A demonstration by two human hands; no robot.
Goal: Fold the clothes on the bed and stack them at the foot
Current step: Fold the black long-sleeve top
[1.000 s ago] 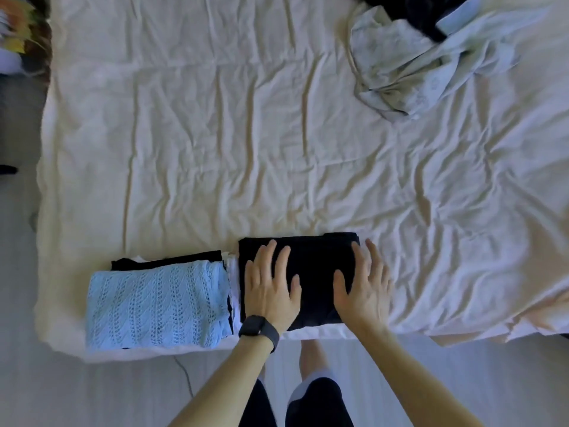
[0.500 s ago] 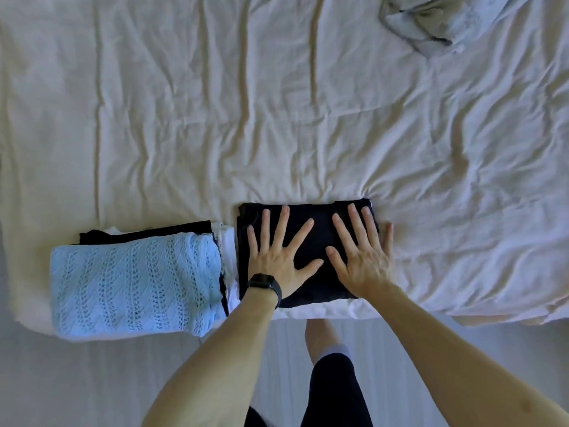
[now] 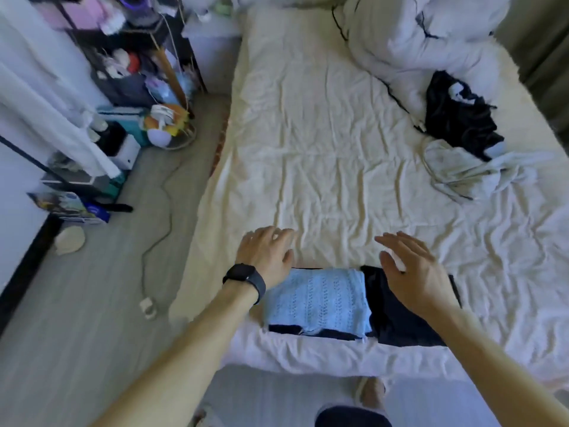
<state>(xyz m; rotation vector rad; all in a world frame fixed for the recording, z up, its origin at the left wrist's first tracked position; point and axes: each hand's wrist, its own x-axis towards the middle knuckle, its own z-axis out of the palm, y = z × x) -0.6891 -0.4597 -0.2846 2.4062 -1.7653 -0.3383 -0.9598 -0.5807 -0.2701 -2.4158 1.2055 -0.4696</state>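
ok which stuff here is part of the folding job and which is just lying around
Job: folded light blue knit, folded black garment beside it, crumpled black garment, crumpled pale garment, bed.
Lying about: bunched white duvet, cable on the floor, cluttered shelf.

Black garment [image 3: 392, 317] partly behind right hand [image 3: 415, 275]

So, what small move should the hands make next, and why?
Probably reach the right hand toward the crumpled pale garment. It and the left hand hold nothing, the blue knit and black piece lie folded at the foot, and that garment is not folded.
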